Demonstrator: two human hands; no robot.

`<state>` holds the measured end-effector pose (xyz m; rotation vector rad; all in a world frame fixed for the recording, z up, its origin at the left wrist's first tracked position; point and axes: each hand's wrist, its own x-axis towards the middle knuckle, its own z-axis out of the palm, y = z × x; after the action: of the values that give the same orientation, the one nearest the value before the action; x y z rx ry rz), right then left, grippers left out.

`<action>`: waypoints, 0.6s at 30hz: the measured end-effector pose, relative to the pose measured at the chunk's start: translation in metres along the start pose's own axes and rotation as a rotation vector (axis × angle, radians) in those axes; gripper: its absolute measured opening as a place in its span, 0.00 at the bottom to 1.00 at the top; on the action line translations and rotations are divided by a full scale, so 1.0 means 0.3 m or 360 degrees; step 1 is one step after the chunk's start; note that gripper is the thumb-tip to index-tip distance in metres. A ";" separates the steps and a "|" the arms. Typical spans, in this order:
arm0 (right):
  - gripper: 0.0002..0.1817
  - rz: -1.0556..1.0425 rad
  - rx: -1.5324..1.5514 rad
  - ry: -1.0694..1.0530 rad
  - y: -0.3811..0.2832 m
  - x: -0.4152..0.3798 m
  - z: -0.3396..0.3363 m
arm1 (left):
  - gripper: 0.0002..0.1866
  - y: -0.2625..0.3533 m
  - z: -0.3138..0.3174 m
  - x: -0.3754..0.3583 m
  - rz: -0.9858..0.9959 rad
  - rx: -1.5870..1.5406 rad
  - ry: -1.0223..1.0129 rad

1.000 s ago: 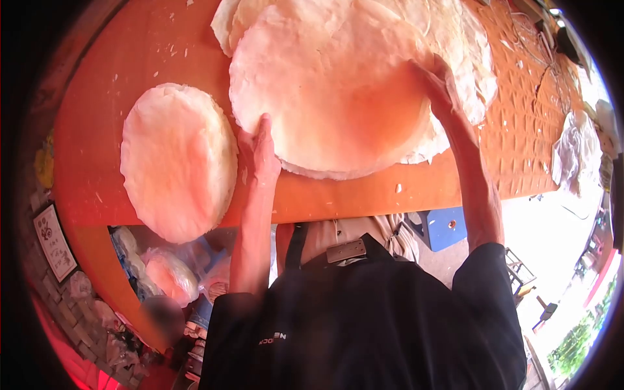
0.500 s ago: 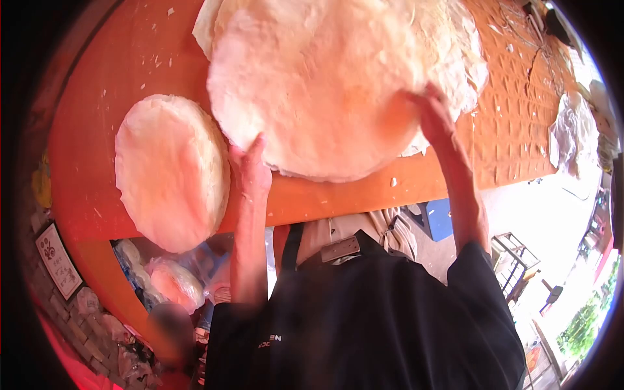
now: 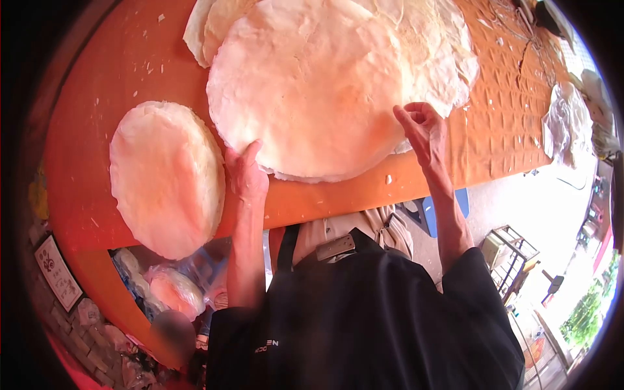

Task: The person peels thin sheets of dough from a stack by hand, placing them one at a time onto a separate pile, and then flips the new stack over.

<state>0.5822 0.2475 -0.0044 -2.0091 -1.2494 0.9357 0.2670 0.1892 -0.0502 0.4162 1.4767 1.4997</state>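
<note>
A large stack of thin, pale round dough sheets (image 3: pixel 305 84) lies on the orange table in front of me. My left hand (image 3: pixel 248 174) grips its lower left edge, thumb on top and the other fingers at the side, partly hidden. At the right edge of the top sheet is my right hand (image 3: pixel 426 133), its fingers curled and thumb and forefinger pinched together. Whether a bit of the sheet is between those fingertips I cannot make out. Left of my left hand rests a smaller oval stack of sheets (image 3: pixel 166 179), overhanging the table's near edge.
More crinkled sheets (image 3: pixel 439 52) lie behind and right of the large stack. The orange table (image 3: pixel 312 198) carries scattered white crumbs and a bumpy patterned area at right. A clear plastic bag (image 3: pixel 569 127) sits at its right end. Bagged items (image 3: pixel 175 289) are below the near edge.
My right hand, blurred over the top sheet before, has moved down to its right edge and pinched its fingers. My left hand keeps its place at the stack's edge. The view has shifted slightly.
</note>
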 end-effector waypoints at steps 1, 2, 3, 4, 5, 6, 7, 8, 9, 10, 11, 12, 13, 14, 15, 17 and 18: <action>0.22 -0.0068 -0.0040 0.0077 0.003 0.002 0.014 | 0.21 -0.006 0.004 -0.003 0.0017 -0.0009 0.0029; 0.22 -0.0136 -0.0080 0.0157 0.005 0.007 0.022 | 0.21 -0.009 0.010 -0.002 0.0033 -0.0019 0.0056; 0.21 -0.0087 -0.0074 0.0090 0.006 0.015 0.020 | 0.21 -0.005 0.023 -0.003 0.0001 -0.0054 0.0088; 0.20 -0.0040 -0.0069 0.0026 0.004 0.023 0.015 | 0.21 0.002 0.036 -0.002 -0.0032 -0.0090 0.0119; 0.20 0.0005 -0.0062 -0.0041 -0.003 0.029 0.009 | 0.21 0.013 0.053 -0.002 -0.0063 -0.0128 0.0152; 0.19 0.0005 -0.0069 -0.0046 -0.016 0.022 0.001 | 0.21 0.027 0.071 -0.005 -0.0091 -0.0185 0.0203; 0.19 0.0006 -0.0076 -0.0055 -0.032 0.002 -0.009 | 0.21 0.041 0.091 -0.012 -0.0121 -0.0240 0.0256; 0.19 0.0006 -0.0086 -0.0065 -0.040 -0.012 -0.013 | 0.21 0.050 0.102 -0.017 -0.0151 -0.0297 0.0312; 0.18 0.0103 0.0004 -0.0108 -0.035 -0.017 -0.015 | 0.21 0.052 0.109 -0.020 -0.0113 -0.0268 0.0298; 0.18 0.0198 0.0094 -0.0149 -0.024 -0.019 -0.014 | 0.22 0.053 0.118 -0.019 -0.0074 -0.0240 0.0283; 0.17 0.0295 0.0185 -0.0190 -0.009 -0.024 -0.011 | 0.22 0.051 0.123 -0.019 -0.0036 -0.0211 0.0269; 0.17 0.0258 0.0182 -0.0169 0.010 -0.022 -0.014 | 0.22 0.048 0.131 -0.021 -0.0055 -0.0183 0.0289; 0.17 0.0221 0.0185 -0.0165 0.034 -0.017 -0.011 | 0.23 0.047 0.132 -0.022 -0.0066 -0.0148 0.0323; 0.17 0.0186 0.0190 -0.0155 0.055 -0.018 0.002 | 0.23 0.051 0.128 -0.023 -0.0079 -0.0112 0.0351; 0.22 0.0038 0.0244 -0.0019 0.068 -0.028 0.020 | 0.23 0.054 0.123 -0.022 -0.0084 -0.0058 0.0313; 0.29 -0.0019 0.0566 0.0101 0.065 -0.020 0.051 | 0.24 0.053 0.104 -0.021 -0.0091 0.0039 0.0251; 0.32 -0.0042 0.0731 0.0147 0.061 -0.017 0.072 | 0.24 0.045 0.087 -0.018 -0.0024 0.0069 0.0166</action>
<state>0.5724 0.2382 -0.0298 -1.6492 -0.9082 0.9991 0.2851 0.2027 -0.0305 0.3564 1.5931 1.4987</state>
